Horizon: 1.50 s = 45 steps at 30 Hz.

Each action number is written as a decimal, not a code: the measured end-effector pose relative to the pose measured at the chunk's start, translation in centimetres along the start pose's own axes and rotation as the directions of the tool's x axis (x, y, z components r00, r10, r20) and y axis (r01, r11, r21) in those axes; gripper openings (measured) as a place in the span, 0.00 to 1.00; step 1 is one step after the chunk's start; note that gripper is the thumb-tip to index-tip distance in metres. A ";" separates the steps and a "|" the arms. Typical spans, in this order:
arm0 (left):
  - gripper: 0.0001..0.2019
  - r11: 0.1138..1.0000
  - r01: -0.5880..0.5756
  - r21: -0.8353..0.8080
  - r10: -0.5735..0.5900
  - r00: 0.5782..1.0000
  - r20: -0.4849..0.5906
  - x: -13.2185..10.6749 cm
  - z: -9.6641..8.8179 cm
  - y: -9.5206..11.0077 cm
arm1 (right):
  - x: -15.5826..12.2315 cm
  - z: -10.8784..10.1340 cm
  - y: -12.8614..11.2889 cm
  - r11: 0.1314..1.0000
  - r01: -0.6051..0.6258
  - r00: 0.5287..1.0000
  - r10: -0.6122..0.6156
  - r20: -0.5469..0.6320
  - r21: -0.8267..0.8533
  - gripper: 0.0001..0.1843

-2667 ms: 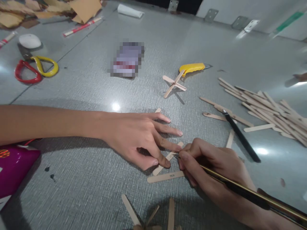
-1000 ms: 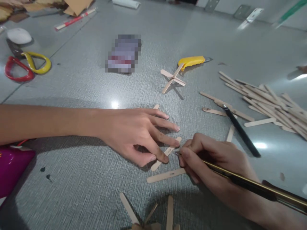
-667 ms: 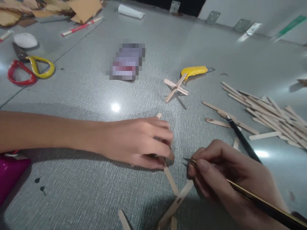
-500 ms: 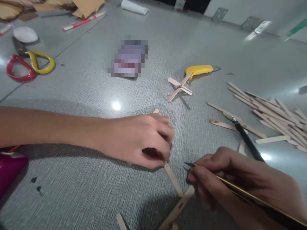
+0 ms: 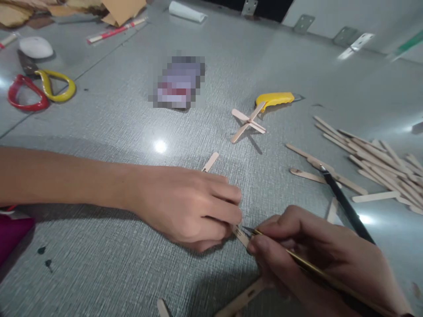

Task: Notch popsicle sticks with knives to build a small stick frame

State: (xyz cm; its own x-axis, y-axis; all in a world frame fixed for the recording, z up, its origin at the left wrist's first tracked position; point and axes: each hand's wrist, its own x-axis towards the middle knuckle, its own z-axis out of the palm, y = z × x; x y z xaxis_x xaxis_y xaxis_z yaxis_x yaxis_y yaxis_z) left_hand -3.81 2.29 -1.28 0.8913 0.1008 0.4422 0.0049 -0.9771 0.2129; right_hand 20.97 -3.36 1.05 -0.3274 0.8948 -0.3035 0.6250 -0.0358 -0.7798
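Note:
My left hand (image 5: 191, 209) lies palm down with its fingers curled, pinning a wooden popsicle stick (image 5: 242, 238) with a small slot cut in it. My right hand (image 5: 307, 255) grips a thin gold-handled craft knife (image 5: 309, 267) like a pencil, its pointed blade just over that stick by the left fingertips. From behind the left hand pokes the end of another stick (image 5: 213, 161). Below the hands, a slotted stick (image 5: 241, 301) runs partly under the right hand, with a stick end (image 5: 163, 308) to its left.
Beyond the hands are a stick cross (image 5: 248, 121), a yellow utility knife (image 5: 276, 99) with its blade out, and a blurred-out flat object (image 5: 180, 83). A stick pile (image 5: 380, 158) and black pen-like tool (image 5: 343, 200) lie right; scissors (image 5: 57, 86) and white mouse (image 5: 35, 47) lie left.
My left hand has slid down toward me, its fingers now closer together, uncovering more of the stick end behind it. My right hand has brought the knife tip left onto the held stick.

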 end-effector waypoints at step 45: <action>0.12 0.907 0.315 -0.280 -0.292 0.948 0.124 -0.1 -0.5 -0.2 | 0.8 0.2 0.6 0.956 0.222 0.975 -0.222 0.024 -0.190 0.19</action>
State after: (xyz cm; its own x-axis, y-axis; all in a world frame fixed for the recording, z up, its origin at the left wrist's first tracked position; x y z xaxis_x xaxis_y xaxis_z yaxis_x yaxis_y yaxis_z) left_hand -4.13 2.52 -0.96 0.9002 0.3572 0.2493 0.1585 -0.8017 0.5764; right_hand 20.91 -2.77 0.24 -0.4748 0.8695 -0.1359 0.6596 0.2493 -0.7091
